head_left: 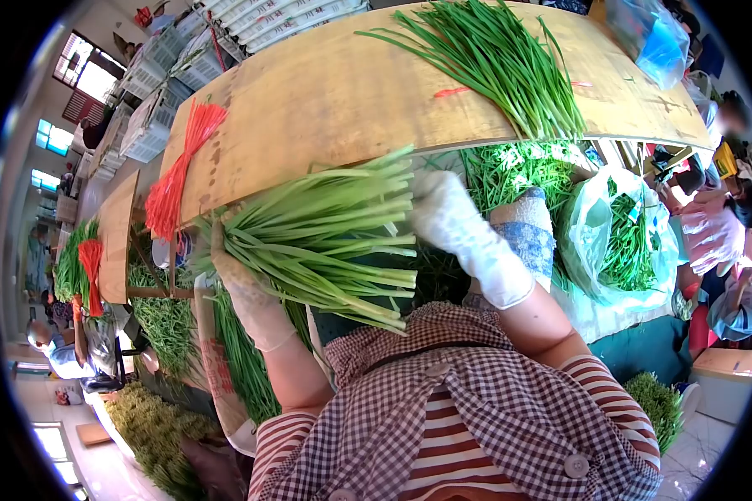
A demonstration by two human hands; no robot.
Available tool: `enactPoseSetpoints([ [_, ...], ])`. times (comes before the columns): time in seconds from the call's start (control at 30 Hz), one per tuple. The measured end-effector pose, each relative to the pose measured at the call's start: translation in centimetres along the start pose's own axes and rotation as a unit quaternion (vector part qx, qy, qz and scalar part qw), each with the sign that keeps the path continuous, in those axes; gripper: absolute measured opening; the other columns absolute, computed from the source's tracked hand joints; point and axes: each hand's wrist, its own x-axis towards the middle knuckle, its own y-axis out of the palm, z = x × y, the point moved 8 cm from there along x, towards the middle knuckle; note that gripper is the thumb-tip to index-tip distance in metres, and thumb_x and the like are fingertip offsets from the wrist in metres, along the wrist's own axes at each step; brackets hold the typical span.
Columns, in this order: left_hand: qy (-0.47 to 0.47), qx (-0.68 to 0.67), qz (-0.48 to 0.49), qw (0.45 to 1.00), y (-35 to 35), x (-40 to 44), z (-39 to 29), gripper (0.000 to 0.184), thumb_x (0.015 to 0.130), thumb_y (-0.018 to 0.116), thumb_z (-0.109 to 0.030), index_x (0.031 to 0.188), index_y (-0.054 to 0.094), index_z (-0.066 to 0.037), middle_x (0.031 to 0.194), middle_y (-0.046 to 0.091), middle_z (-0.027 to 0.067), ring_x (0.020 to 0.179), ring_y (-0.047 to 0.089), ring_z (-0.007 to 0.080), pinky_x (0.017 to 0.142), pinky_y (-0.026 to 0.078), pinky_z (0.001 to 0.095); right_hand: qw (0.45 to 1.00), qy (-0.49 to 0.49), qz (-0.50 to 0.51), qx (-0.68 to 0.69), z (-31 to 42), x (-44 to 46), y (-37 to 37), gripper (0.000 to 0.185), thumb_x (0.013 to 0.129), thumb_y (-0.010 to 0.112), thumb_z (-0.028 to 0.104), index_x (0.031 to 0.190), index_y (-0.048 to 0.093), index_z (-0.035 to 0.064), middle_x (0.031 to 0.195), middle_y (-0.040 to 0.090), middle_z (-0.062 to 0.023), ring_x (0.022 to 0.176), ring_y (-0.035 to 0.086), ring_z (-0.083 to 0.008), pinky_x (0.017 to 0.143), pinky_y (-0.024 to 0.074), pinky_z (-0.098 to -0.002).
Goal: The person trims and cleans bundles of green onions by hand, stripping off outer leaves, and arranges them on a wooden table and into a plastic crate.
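In the head view, my left hand (249, 302), in a white glove, is closed round the leafy end of a bunch of garlic chives (334, 238). The bunch lies sideways above my lap, its pale stem ends fanned to the right. My right hand (455, 221), gloved too, is beside those stem ends; motion smears its fingers, so their grip is unclear. Another bundle of garlic chives (510, 67) rests at the far side of the wooden table (309, 108), close to short red ties (451, 91).
A bundle of red ties (184, 171) hangs over the table's left edge. Loose greens fill a clear plastic bag (589, 221) at my right. More chives (242, 359) lie low on my left. White crates (146, 129) are stacked behind, and other people sit at both sides.
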Motion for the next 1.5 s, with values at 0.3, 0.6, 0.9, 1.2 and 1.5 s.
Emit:
enactPoseSetpoints([
  [0.3, 0.096, 0.052, -0.109, 0.988, 0.4, -2.1, -3.3, 0.039, 0.097, 0.036, -0.027, 0.115, 0.058, -0.002, 0.117, 0.062, 0.0165, 0.105, 0.06, 0.0312, 0.093, 0.051, 0.0476, 0.986, 0.115, -0.111, 0.042, -9.2, -2.3, -5.1, 0.031, 0.084, 0.071, 0.027, 0.107, 0.068, 0.0052, 0.097, 0.07, -0.0122, 0.091, 0.065, -0.02, 0.086, 0.0503, -0.0321],
  [0.6, 0.06, -0.014, -0.043, 0.997, 1.5, -1.6, -1.6, 0.035, 0.097, 0.041, -0.027, 0.116, 0.058, -0.003, 0.116, 0.063, 0.0143, 0.101, 0.063, 0.0275, 0.087, 0.055, 0.044, 0.962, 0.037, 0.022, 0.271, -3.4, -0.1, 1.6, 0.021, 0.088, 0.063, 0.013, 0.103, 0.069, 0.0006, 0.086, 0.071, -0.0103, 0.076, 0.065, -0.0147, 0.074, 0.0518, -0.0274],
  [0.9, 0.108, 0.141, 0.018, 0.984, -0.5, -2.2, -4.1, 0.045, 0.095, 0.039, -0.034, 0.124, 0.055, -0.003, 0.122, 0.06, 0.0171, 0.107, 0.06, 0.032, 0.095, 0.048, 0.0483, 0.983, 0.083, -0.136, 0.088, -8.9, -0.7, -2.5, 0.04, 0.079, 0.075, 0.023, 0.114, 0.066, 0.006, 0.089, 0.07, -0.007, 0.077, 0.065, -0.0224, 0.077, 0.0525, -0.031],
  [1.2, 0.071, 0.101, 0.04, 0.992, 2.9, -3.9, -1.7, 0.046, 0.097, 0.038, -0.035, 0.126, 0.053, -0.003, 0.123, 0.059, 0.0161, 0.106, 0.06, 0.0321, 0.093, 0.05, 0.0488, 0.919, 0.084, 0.053, 0.383, -0.8, 2.0, 5.9, 0.018, 0.091, 0.062, 0.013, 0.099, 0.066, -0.0028, 0.08, 0.069, -0.01, 0.067, 0.062, -0.0123, 0.065, 0.0508, -0.0247],
  [1.5, 0.133, 0.112, 0.037, 0.984, 4.5, -5.5, -3.6, 0.043, 0.097, 0.043, -0.025, 0.131, 0.045, 0.001, 0.119, 0.059, 0.018, 0.099, 0.064, 0.0286, 0.087, 0.055, 0.0421, 0.888, 0.008, -0.198, 0.414, -7.7, -1.7, -3.3, 0.025, 0.095, 0.057, 0.022, 0.107, 0.064, 0.0014, 0.083, 0.066, -0.0064, 0.08, 0.059, -0.0128, 0.076, 0.0483, -0.027],
])
